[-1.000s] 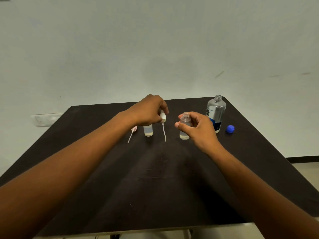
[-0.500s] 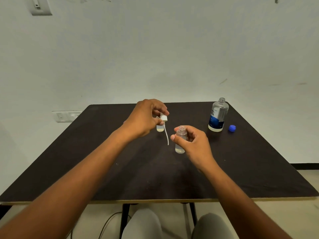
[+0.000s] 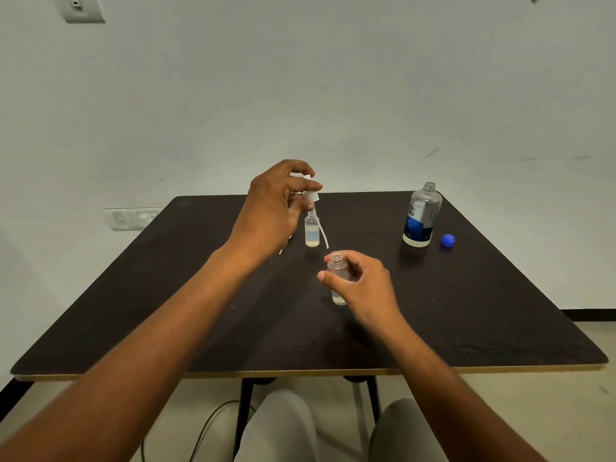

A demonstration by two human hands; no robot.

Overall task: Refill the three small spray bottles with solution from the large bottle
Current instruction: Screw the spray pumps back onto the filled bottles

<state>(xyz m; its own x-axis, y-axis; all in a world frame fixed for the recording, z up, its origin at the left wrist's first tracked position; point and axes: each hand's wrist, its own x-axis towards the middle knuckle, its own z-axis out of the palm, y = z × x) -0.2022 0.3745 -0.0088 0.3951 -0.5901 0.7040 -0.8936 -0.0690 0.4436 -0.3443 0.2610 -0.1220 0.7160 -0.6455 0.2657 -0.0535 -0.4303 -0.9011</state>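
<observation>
Left hand (image 3: 273,208): raised over the far middle of the tabletop (image 3: 166,311), its grip pinching a white spray head (image 3: 310,194) whose thin tube hangs down.
Right hand (image 3: 361,283): nearer, right of centre, grip wrapped round an uncapped small spray bottle (image 3: 337,278), a little liquid at its bottom.
Second small bottle (image 3: 312,232): upright on the tabletop just under the spray head, open, partly full.
Large bottle (image 3: 421,216): far right, upright, uncapped.
Blue cap (image 3: 447,241): just right of the large bottle.
</observation>
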